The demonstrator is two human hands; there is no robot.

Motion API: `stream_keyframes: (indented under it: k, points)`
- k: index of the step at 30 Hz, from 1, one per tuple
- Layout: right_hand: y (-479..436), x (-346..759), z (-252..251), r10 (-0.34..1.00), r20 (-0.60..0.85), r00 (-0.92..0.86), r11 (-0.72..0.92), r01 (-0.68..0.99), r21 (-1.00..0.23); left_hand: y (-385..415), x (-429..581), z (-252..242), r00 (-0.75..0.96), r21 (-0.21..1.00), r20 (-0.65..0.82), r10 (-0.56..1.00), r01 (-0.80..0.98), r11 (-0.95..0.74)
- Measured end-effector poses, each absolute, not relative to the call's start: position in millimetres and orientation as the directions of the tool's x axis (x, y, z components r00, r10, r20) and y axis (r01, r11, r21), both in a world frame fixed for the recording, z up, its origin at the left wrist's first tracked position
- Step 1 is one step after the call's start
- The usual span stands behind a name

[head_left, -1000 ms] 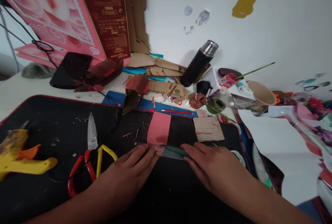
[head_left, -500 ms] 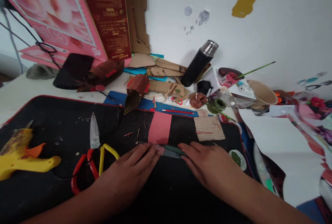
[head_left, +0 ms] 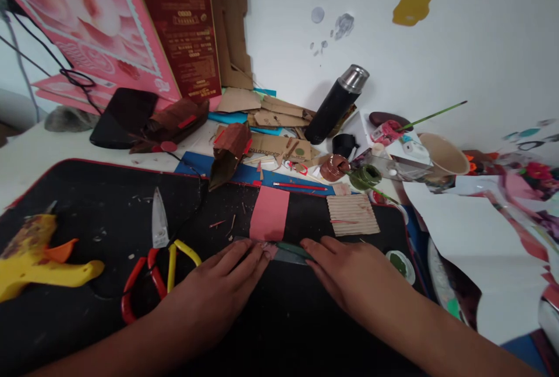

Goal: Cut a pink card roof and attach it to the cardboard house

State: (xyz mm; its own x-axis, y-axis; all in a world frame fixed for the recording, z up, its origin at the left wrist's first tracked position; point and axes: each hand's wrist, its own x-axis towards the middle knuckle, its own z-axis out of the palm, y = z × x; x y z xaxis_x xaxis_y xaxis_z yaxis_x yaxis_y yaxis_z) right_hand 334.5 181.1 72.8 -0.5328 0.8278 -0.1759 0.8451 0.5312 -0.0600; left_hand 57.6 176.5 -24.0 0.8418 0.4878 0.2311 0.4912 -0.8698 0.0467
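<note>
A pink paper strip (head_left: 269, 214) lies on the black mat, its near end at a dark green stick (head_left: 290, 248). Beneath the stick is a flat translucent strip (head_left: 286, 257). My left hand (head_left: 227, 284) is closed, fingers together, pressing the crumpled near end of the pink paper by the stick's left part. My right hand (head_left: 349, 272) pinches the stick's right end, its fingertips bent over it. The undersides of both hands' fingers are hidden. Scissors (head_left: 161, 231) with red and yellow handles lie open left of my left hand.
A yellow glue gun (head_left: 43, 260) lies at the far left of the mat (head_left: 279, 330). Corrugated cardboard (head_left: 353, 215) and a green paint lid (head_left: 399, 266) are to the right. Behind stand paint jars (head_left: 334, 167), a black thermos (head_left: 334, 109) and brown paper shapes (head_left: 231, 144).
Both hands stay almost where they were on the paper and stick. The view has shifted very slightly; nothing else visibly moves.
</note>
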Motion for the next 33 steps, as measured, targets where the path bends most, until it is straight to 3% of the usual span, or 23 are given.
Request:
stream_keyframes:
  k: [11,33]
  points:
    - [178,339,71,0.826,-0.132,-0.548,0.547,0.836,-0.051,175,58,-23,0.841,0.035,0.211,0.498,0.503,-0.864]
    - [187,331,82,0.789,-0.241,-0.566,0.586,0.81,0.015,176,59,-23,0.829,0.065,0.227,0.511,0.51,-0.858]
